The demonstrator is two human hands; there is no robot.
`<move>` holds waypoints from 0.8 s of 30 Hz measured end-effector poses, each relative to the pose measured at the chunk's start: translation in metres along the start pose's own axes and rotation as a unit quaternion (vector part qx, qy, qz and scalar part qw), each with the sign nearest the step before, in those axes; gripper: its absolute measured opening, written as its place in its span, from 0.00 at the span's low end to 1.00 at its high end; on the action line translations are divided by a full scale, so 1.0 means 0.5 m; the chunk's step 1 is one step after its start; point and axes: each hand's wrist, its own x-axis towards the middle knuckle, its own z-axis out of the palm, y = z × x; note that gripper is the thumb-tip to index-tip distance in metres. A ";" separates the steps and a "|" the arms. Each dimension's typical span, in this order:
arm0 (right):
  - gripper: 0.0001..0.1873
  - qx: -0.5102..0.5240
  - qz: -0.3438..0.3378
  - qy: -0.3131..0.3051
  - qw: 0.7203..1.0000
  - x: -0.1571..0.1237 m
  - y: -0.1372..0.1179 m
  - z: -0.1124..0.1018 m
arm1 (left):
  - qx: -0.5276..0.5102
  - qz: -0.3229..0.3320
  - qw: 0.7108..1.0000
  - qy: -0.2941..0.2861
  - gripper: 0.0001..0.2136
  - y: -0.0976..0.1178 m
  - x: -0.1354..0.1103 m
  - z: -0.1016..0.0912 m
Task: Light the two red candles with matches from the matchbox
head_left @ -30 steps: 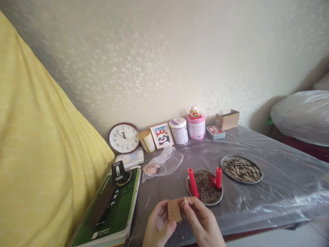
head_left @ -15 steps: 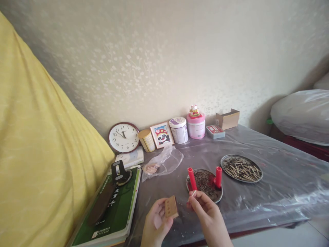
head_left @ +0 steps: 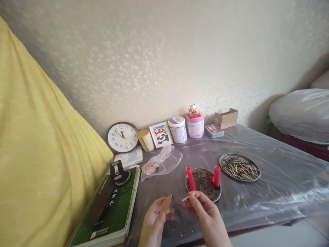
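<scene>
Wooden match (head_left: 187,198), lower centre: likely light, brittle; hold tail. Right fingers (head_left: 197,207) pinch it; left fingers (head_left: 160,219) grip box (head_left: 167,204).

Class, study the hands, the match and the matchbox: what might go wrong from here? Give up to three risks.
1. The right hand pinches a thin match by its fingertips, so it might slip or snap.
2. If lit and dropped, the match could scorch the clear plastic sheeting below.
3. The red candle nearest that hand might be knocked by a careless bump.
</scene>
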 end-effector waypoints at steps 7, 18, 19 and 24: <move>0.20 0.019 0.005 0.005 1.000 0.001 0.005 -0.002 | 0.003 -0.007 1.000 -0.018 0.26 -0.005 0.001 -0.010; 0.17 0.022 -0.036 -0.023 0.999 -0.006 0.000 0.004 | 0.041 0.012 0.999 -0.026 0.27 0.006 -0.005 0.006; 0.17 0.017 -0.042 -0.028 0.999 -0.008 0.002 0.004 | 0.048 0.012 0.998 -0.028 0.26 0.008 -0.006 0.009; 0.14 0.018 -0.071 -0.034 0.997 -0.020 0.018 0.012 | 0.065 0.022 0.997 -0.025 0.25 0.015 -0.009 0.018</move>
